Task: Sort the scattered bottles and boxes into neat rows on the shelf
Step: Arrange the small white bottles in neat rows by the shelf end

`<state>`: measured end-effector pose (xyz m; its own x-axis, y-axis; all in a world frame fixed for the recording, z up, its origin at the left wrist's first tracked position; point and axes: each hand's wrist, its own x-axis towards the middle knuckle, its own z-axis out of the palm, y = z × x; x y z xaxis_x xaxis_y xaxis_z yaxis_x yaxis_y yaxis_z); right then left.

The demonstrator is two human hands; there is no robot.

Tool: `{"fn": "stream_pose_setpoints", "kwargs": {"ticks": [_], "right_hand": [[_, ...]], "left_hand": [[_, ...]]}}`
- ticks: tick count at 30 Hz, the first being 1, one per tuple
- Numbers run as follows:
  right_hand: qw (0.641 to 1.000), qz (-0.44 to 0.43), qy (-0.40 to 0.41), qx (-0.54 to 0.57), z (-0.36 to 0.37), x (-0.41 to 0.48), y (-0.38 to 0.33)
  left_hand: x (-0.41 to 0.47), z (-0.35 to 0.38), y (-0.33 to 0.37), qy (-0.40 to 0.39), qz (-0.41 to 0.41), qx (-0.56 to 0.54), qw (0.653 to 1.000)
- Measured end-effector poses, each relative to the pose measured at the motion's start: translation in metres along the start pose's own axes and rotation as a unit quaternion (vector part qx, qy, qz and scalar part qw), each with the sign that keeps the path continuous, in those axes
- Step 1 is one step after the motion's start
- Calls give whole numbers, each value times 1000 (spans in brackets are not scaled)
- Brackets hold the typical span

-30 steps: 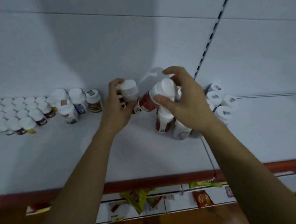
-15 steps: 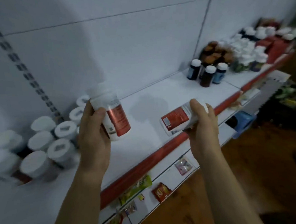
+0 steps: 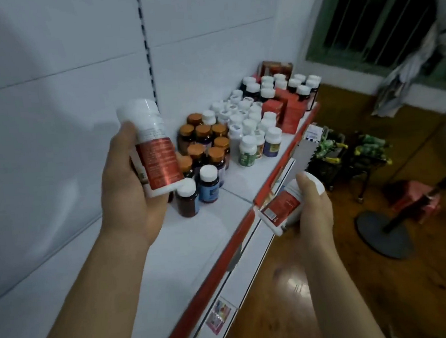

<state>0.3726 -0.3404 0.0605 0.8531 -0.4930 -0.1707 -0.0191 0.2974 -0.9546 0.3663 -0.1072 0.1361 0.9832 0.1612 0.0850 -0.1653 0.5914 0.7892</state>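
Observation:
My left hand grips an upright white bottle with a red label above the white shelf. My right hand holds a second red-label white bottle lying on its side, out past the shelf's red front edge. Farther along the shelf stand grouped bottles: brown-capped amber ones, white-capped dark ones, white bottles with green and purple labels, and red boxes.
The white back wall has a slotted upright. A lower shelf edge carries small packets. Right of the shelf are a wooden floor, a black stand base, a basket of green packets and a barred window.
The view has swung further right along the shelf, bringing the far bottle groups closer. Both hands still hold their red-label bottles; the right one now hangs beyond the shelf edge.

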Motion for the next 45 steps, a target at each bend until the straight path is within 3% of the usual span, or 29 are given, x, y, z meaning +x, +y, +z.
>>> {"fn": "stream_pose_setpoints", "kwargs": {"ticks": [2,6,13,16,20,26,32,38,40,43,45], "right_hand": [[1000,-27,10,-10,6,42,-20],[997,-71,33,-26,0,103,-35],[980,-169,92,-48,-13,244,-56],[966,-226,79,-95,-17,326,-71],[932,-265,-33,-246,-9,431,-79],[808,-291,-312,-407,16,518,-77],[736,-338,-410,-419,17,551,-76],[695,-356,-451,-433,18,569,-89],[684,-355,-461,-440,19,573,-93],[666,-373,-467,-447,19,577,-93],[654,-387,-470,-450,20,580,-93]], "left_hand": [[51,34,-4,6,-9,24,1000],[121,75,-27,-56,22,136,989],[195,92,-83,-60,45,329,941],[224,108,-98,-73,68,369,924],[266,140,-130,-46,78,357,930],[320,193,-191,35,71,346,935],[350,216,-227,76,81,312,943],[418,253,-260,11,77,334,939],[443,263,-278,-29,68,400,913],[470,263,-295,-40,76,569,818],[478,261,-295,-55,68,612,786]]}}
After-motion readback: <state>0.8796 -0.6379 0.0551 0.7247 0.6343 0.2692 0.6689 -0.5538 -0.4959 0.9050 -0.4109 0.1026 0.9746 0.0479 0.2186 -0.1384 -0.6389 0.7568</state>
